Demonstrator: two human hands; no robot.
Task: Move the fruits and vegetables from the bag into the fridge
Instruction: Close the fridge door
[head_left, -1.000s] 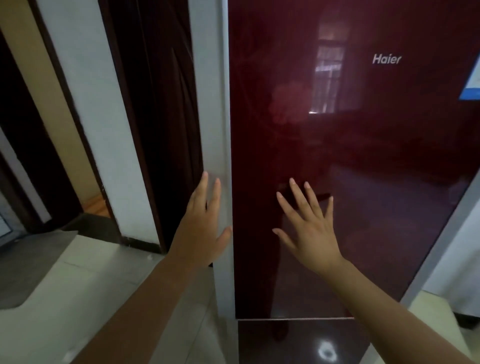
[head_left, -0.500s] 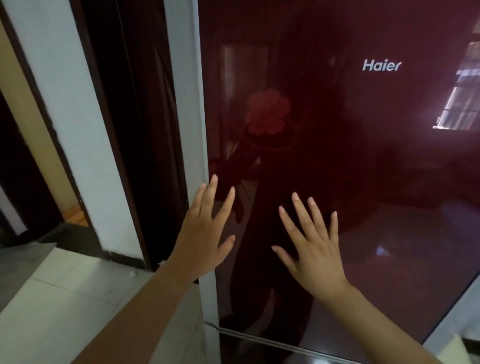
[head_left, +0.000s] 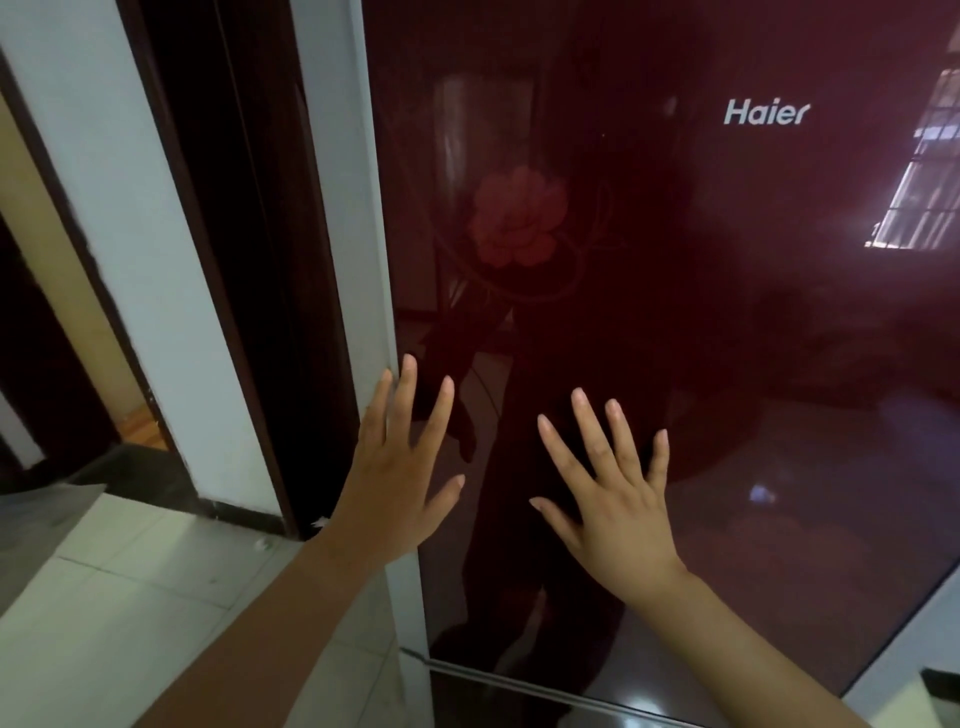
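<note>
Two hands are raised with every finger straight and spread wide, holding nothing. The left hand (head_left: 395, 488) lies over the left edge of the fridge door (head_left: 727, 364). Its outer fingers are against the grey side strip (head_left: 345, 208) and its thumb is over the red glass. The right hand (head_left: 613, 499) is just beside it, over the door's middle, palm toward the glass. Whether either palm really touches the door cannot be told.

The door is shut and fills the view ahead. Its top and right side are cut off, and below the seam (head_left: 519, 678) only a dark strip shows. In the glass are a faint flower print (head_left: 519, 218), the logo (head_left: 766, 113) and a window reflection (head_left: 919, 171); the other reflections are murky.

A second ago the left hand was over the side strip; now it reaches onto the door. The window reflection has shifted from the door's middle to the right edge. The fingers are spread as before.
</note>
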